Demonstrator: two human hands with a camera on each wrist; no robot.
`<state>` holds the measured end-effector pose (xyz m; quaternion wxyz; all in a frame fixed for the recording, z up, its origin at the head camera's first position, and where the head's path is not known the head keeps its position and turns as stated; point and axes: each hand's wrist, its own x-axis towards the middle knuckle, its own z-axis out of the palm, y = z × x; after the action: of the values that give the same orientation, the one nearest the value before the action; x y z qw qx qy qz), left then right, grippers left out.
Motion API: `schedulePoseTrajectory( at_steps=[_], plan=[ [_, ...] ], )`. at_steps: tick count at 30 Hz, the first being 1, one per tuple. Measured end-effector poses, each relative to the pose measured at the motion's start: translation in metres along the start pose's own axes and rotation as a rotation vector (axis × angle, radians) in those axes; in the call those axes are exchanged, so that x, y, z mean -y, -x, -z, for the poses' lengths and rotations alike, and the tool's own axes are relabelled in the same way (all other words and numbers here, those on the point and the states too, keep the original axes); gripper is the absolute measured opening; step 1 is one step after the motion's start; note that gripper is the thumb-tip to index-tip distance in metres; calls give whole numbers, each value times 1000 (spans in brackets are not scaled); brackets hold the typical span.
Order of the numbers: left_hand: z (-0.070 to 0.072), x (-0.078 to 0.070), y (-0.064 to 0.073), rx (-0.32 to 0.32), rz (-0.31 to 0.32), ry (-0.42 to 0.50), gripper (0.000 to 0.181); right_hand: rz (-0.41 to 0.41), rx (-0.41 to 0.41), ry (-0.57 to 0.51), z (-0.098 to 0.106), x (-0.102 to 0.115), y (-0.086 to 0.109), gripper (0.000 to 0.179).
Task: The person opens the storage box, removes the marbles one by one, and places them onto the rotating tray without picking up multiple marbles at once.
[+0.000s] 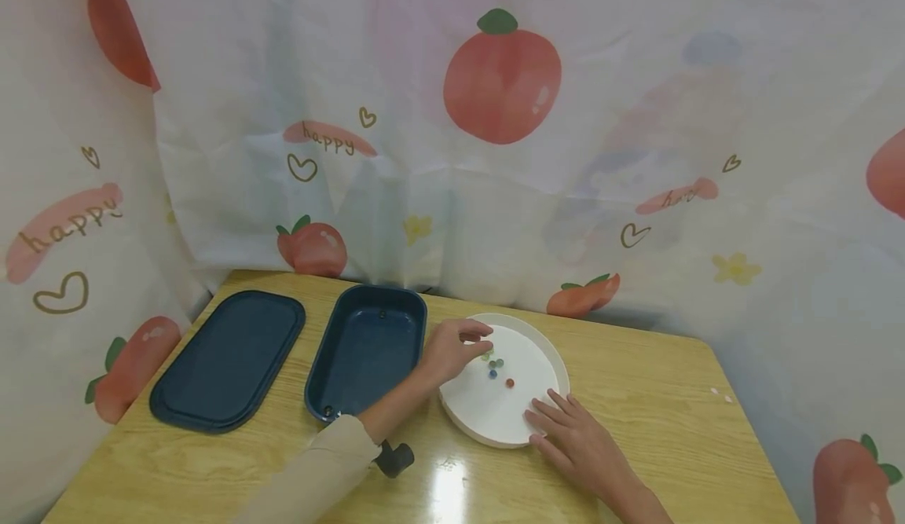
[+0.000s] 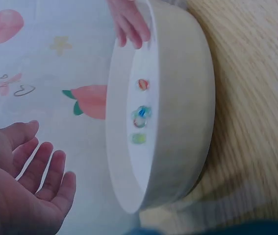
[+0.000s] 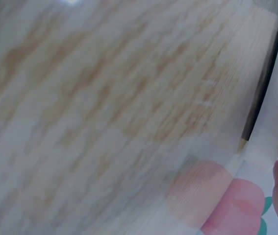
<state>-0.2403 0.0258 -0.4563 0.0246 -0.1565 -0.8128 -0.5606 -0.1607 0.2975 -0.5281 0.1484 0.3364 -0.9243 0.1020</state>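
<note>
Sitting on tabletop, white tray seems light, stiff (take rim); right hand spread at rim, left hand fingers parted, empty above; glassy marbles inside probably hard, slick: pinch at their sides.

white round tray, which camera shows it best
The head view: nearly all of the white round tray, rim and floor, shows from above. The left wrist view gives it side-on, mostly outer wall; the right wrist view, only a strip of wall.
</note>
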Motion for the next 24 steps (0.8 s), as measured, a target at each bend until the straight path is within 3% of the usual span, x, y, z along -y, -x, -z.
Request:
schedulePoseTrajectory(
  at_steps=[5,10,18,24],
  plan=[
    [30,2,11,20,-38,1,23,0,1,3,0,0,1,35],
    [60,11,25,12,-36,-3,24,1,-5,-3,0,0,1,35],
    [104,47,51,90,-37,-6,27,27,-36,-8,-2,0,1,34],
    [121,72,66,183,-12,-50,28,40,-52,-8,-2,-1,2,33]
  ],
)
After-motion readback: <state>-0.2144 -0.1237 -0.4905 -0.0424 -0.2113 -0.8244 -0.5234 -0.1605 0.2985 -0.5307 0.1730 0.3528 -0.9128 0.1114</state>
